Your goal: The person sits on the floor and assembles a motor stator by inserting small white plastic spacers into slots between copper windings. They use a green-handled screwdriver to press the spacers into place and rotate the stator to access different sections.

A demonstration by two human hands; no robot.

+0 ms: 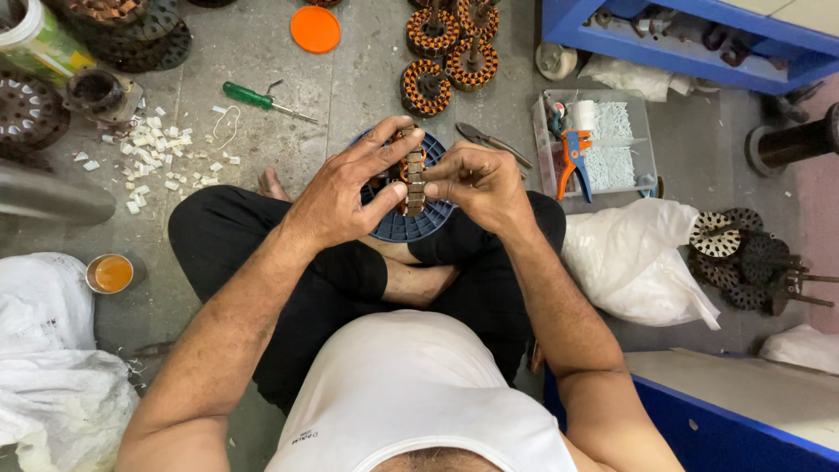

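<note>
I sit cross-legged on a concrete floor. My left hand [345,188] and my right hand [476,179] both hold a round motor stator core [412,179] on edge, its slotted brown-grey rim facing me. My left thumb and fingers wrap its left side; my right fingers pinch the right side. Under it lies a round blue ribbed plastic disc [411,225], resting by my knees. Most of the stator's face is hidden by my fingers.
Copper-wound stators [446,52] stand ahead, an orange lid [315,29] and a green screwdriver [260,99] to the left. White paper scraps [153,153], a cup of tea [112,273], a clear tray with a wire stripper [594,144], pliers [491,142], white bags and bare rotors surround me.
</note>
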